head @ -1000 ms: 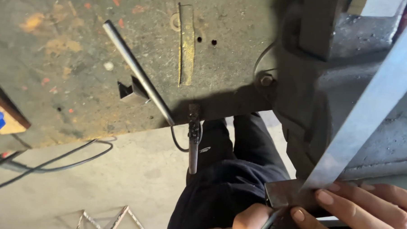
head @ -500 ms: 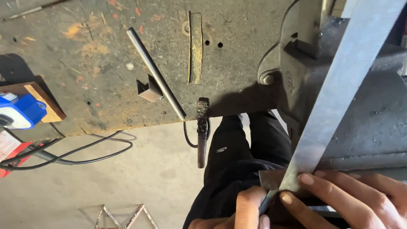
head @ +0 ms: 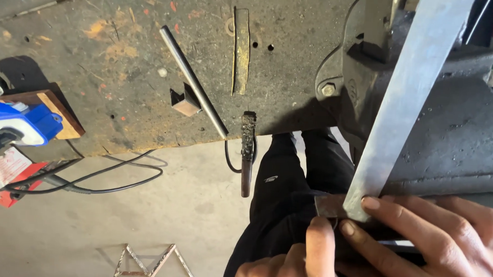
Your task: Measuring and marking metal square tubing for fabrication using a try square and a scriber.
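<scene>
A long flat steel strip point(head: 406, 100) slants down across the grey bench vise point(head: 454, 129), its lower end meeting a small metal piece point(head: 327, 206). The right hand point(head: 434, 243) lies with fingers spread, fingertips pressing the strip's end. The left hand point(head: 294, 260) curls loosely, thumb on the small piece beside it.

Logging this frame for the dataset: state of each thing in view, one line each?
Flat metal strip: leaning across the vise, lower end pinned by fingers.
Right hand: fingers pressed on the strip's lower end.
Left hand: thumb against a small metal piece at the strip's end.
Bench vise: bolted to the workbench.
Steel rod: lying loose on the bench.
Black cable: slack, hanging below the bench.
</scene>
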